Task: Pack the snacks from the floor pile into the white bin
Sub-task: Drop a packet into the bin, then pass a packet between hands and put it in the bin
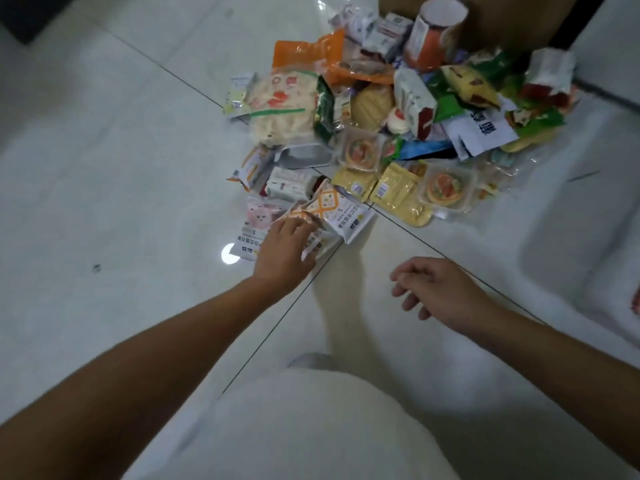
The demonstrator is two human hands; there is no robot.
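1. Snack pile (398, 126) sits heaped on the pale tiled floor (104, 168), straight ahead; closest to the camera, a white-clad knee (311, 427) fills the bottom edge.
2. Right hand (436, 292) hovers low over the tiles; fingers loosely curled, nothing in it; it's short of the pile.
3. Left hand (282, 252) is out at the pile's near edge; fingers curl over the crumpled end of an orange-and-white packet (329, 206) and grip it; the thumb is hidden.
4. White bin (533, 268) waits off to the right, beside the pile and apart from both hands.
5. Mid-pile now: flat yellow packets (394, 192) side by side; next to them a round snack in a clear tray (445, 185).
6. Far side: an orange bag (308, 53); a tilted canister (433, 32) with an orange label; a cardboard box (491, 15) right behind it.
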